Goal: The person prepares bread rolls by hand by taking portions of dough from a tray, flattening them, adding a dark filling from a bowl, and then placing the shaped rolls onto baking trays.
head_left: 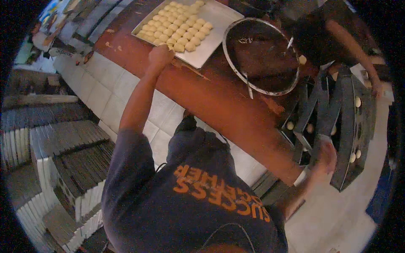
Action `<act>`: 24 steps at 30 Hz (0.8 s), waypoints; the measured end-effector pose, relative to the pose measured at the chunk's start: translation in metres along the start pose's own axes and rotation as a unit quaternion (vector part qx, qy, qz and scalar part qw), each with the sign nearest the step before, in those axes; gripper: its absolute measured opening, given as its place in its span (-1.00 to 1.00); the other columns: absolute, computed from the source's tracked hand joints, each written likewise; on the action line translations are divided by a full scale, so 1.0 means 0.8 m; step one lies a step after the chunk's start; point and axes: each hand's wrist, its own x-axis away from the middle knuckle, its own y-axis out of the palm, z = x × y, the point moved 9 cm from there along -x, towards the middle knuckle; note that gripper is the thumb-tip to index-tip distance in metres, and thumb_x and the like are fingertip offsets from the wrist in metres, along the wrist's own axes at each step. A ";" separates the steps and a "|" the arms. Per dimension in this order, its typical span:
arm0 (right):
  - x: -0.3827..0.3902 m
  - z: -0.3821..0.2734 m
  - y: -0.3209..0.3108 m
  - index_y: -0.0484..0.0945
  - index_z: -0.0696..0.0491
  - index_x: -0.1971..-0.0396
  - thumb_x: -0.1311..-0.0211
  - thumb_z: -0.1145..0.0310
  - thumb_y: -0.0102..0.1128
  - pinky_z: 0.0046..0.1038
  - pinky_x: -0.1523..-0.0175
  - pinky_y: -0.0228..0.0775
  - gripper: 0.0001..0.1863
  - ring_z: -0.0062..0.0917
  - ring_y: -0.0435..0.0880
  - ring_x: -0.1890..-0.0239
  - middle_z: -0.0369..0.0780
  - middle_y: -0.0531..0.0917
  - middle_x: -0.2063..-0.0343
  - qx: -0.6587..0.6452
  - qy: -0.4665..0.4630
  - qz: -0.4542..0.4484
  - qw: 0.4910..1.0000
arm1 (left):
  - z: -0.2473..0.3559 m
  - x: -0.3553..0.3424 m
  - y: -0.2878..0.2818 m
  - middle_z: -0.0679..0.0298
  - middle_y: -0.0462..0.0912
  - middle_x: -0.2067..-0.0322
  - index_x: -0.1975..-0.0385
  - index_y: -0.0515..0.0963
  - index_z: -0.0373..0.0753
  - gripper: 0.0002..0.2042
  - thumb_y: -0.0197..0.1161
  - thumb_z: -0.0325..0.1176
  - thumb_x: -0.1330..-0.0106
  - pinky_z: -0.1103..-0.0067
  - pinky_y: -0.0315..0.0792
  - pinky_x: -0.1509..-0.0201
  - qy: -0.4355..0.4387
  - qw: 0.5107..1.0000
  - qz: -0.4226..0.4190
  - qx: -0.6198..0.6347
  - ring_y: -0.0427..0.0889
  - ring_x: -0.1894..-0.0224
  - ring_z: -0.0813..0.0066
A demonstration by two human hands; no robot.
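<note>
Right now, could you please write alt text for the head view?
The left hand is at the near edge of a tray of dough balls on a reddish table. The blurred right hand is by dark tins holding a few more.

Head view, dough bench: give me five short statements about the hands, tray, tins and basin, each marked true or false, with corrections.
1. The left hand is at the near edge of the metal tray. True.
2. Dough balls cover the whole tray. False: its right-hand part is bare.
3. The right hand is over the tray. False: it is beside the dark baking tins, blurred.
4. Several of the baking tins have pale dough pieces in them. True.
5. The pale-rimmed round basin is left of the tray. False: it is to the right.
</note>
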 end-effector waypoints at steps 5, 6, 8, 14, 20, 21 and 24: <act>0.038 -0.036 0.308 0.45 0.17 0.24 -0.01 0.31 0.12 -0.35 0.18 0.39 -0.68 -0.20 0.56 0.29 -0.04 0.58 0.40 0.050 -0.136 -0.222 0.964 | 0.012 -0.104 0.098 0.19 0.58 0.28 0.32 0.55 -0.19 -0.70 0.12 -0.16 -0.02 0.30 0.42 0.21 0.124 0.984 -0.064 -0.114 0.56 0.22 0.20; 0.039 -0.026 0.333 0.41 0.16 0.24 0.01 0.26 0.14 -0.30 0.23 0.41 -0.64 -0.16 0.56 0.33 -0.04 0.57 0.44 0.103 -0.123 -0.238 0.958 | 0.024 -0.121 0.108 0.20 0.59 0.27 0.32 0.55 -0.18 -0.70 0.14 -0.16 0.00 0.30 0.43 0.22 0.134 0.980 -0.084 -0.120 0.56 0.21 0.20; 0.042 -0.041 0.374 0.33 0.17 0.26 0.05 0.21 0.16 -0.19 0.34 0.41 -0.59 -0.10 0.56 0.43 -0.01 0.55 0.51 0.233 -0.087 -0.245 0.937 | 0.007 -0.141 0.120 0.09 0.58 0.36 0.35 0.55 -0.23 -0.63 0.21 -0.08 0.07 0.30 0.44 0.29 0.182 0.976 -0.041 -0.115 0.56 0.31 0.13; 0.041 -0.045 0.428 0.29 0.20 0.26 0.11 0.28 0.16 -0.14 0.38 0.42 -0.57 -0.08 0.55 0.49 0.03 0.53 0.57 0.340 -0.034 -0.303 0.890 | 0.006 -0.120 0.040 0.21 0.57 0.45 0.44 0.52 -0.33 -0.81 0.13 -0.38 0.05 0.62 0.38 0.35 0.229 0.903 -0.246 0.267 0.53 0.38 0.49; -0.011 -0.013 0.405 0.35 0.23 0.22 0.19 0.44 0.13 -0.17 0.29 0.41 -0.58 -0.03 0.52 0.43 0.03 0.53 0.43 0.282 -0.261 -0.273 0.882 | -0.040 -0.069 -0.074 0.17 0.48 0.25 0.27 0.41 -0.28 -0.66 0.20 -0.20 -0.03 0.52 0.40 0.33 0.166 0.779 -0.134 0.590 0.50 0.30 0.35; -0.039 -0.017 0.383 0.43 0.17 0.24 0.11 0.57 -0.08 -0.23 0.15 0.37 -0.68 -0.07 0.51 0.22 0.07 0.51 0.30 0.324 -0.177 -0.247 0.896 | -0.026 -0.038 -0.072 0.16 0.47 0.22 0.23 0.39 -0.26 -0.65 0.17 -0.16 -0.08 0.49 0.42 0.32 0.041 0.615 -0.183 0.766 0.50 0.27 0.30; -0.088 0.036 0.359 0.46 0.13 0.22 0.07 0.49 -0.05 -0.24 0.20 0.41 -0.68 -0.08 0.53 0.27 0.03 0.54 0.32 0.408 -0.013 -0.321 0.855 | 0.007 0.037 -0.045 0.15 0.46 0.19 0.14 0.32 -0.23 -0.60 0.10 -0.07 -0.15 0.42 0.47 0.27 -0.052 0.323 -0.328 0.886 0.50 0.21 0.21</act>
